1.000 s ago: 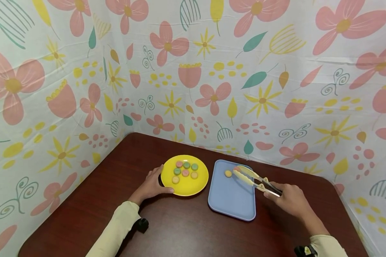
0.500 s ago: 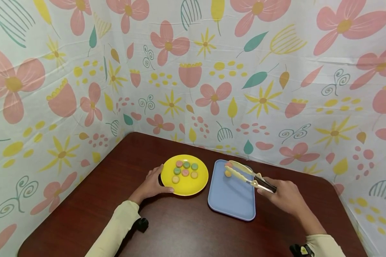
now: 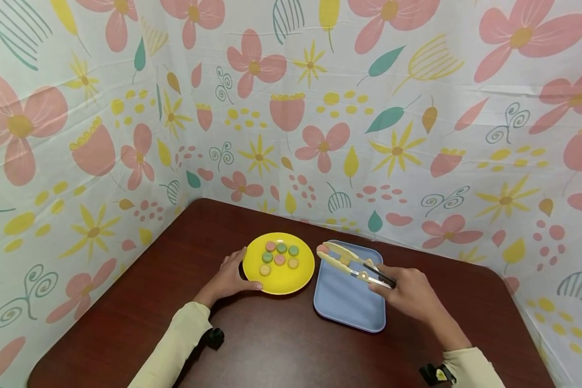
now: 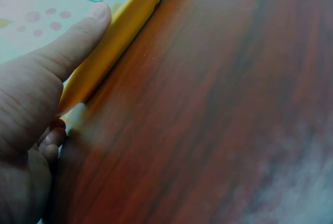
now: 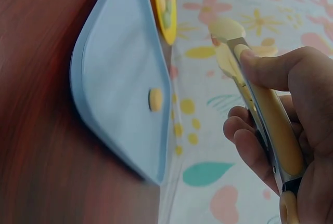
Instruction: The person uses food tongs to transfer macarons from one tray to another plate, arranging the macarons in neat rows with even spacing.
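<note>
My left hand (image 3: 228, 277) holds the left rim of a yellow plate (image 3: 291, 280), its thumb (image 4: 83, 34) along the near edge. Several pink, green and pale yellow macarons (image 3: 279, 261) lie on that plate. My right hand (image 3: 409, 291) grips metal tongs (image 5: 268, 109) with cream-coloured tips. A pink macaron (image 3: 323, 248) is pinched at the tips, above the blue tray's (image 3: 349, 302) left edge and near the plate. One yellow macaron (image 5: 155, 100) sits on the tray; in the head view the tongs partly cover it.
Plate and tray stand side by side with a narrow gap on a dark wooden table (image 3: 267, 339). A flower-patterned cloth (image 3: 320, 108) hangs behind the table and along its left side.
My right hand has carried the tongs and pink macaron leftward, from over the tray's right part to its left edge beside the plate. The left hand stays on the plate.
</note>
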`<action>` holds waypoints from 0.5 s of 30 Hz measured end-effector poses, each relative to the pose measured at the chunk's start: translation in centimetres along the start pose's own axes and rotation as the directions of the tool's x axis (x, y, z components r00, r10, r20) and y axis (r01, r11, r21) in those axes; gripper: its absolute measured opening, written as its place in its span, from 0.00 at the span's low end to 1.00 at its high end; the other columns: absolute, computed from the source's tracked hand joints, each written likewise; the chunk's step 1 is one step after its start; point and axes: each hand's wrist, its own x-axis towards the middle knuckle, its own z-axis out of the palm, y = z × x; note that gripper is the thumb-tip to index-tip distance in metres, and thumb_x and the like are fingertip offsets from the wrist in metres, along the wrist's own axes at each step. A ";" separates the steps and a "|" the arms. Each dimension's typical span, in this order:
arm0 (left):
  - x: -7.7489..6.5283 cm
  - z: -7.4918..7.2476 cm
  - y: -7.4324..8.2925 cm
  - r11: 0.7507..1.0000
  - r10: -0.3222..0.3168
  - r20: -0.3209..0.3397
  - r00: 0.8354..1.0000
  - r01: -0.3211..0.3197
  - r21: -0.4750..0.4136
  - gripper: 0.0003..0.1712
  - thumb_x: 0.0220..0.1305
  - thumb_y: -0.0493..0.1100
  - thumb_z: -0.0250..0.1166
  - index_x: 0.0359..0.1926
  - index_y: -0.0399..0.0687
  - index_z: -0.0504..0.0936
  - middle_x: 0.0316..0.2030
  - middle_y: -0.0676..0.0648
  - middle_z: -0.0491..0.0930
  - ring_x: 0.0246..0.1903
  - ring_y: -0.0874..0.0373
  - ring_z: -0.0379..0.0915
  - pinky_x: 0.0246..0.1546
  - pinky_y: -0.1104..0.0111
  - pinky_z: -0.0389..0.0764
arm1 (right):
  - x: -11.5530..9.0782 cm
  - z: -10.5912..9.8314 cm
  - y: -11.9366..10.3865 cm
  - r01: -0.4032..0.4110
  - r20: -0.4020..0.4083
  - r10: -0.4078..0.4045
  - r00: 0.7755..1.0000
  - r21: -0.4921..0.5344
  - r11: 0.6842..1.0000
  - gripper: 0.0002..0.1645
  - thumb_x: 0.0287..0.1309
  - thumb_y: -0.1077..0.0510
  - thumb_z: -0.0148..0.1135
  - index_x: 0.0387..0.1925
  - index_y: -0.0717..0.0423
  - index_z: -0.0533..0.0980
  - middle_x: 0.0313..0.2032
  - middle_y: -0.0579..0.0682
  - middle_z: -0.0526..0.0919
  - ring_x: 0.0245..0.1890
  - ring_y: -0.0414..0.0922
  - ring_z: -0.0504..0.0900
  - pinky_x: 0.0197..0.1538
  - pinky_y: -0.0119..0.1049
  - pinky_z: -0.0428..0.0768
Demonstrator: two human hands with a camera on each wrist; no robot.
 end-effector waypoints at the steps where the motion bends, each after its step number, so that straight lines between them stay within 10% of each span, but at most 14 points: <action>1: 0.0 0.0 0.0 1.000 0.000 0.000 1.000 0.000 -0.001 0.75 0.46 0.68 0.80 0.82 0.40 0.47 0.80 0.39 0.49 0.79 0.39 0.41 0.76 0.41 0.36 | 0.1 0.2 -0.2 0.000 0.004 0.000 1.000 0.005 1.000 0.34 0.55 0.46 0.77 0.59 0.62 0.82 0.21 0.39 0.79 0.18 0.36 0.66 0.23 0.32 0.65; 15: 0.1 0.1 -0.2 1.000 -0.006 -0.002 1.000 0.006 0.004 0.75 0.45 0.69 0.80 0.82 0.42 0.47 0.80 0.39 0.49 0.79 0.40 0.41 0.76 0.40 0.37 | 1.7 3.5 -2.9 0.073 0.066 -0.079 0.995 0.080 0.994 0.34 0.56 0.45 0.76 0.60 0.59 0.82 0.14 0.34 0.70 0.14 0.33 0.61 0.19 0.30 0.62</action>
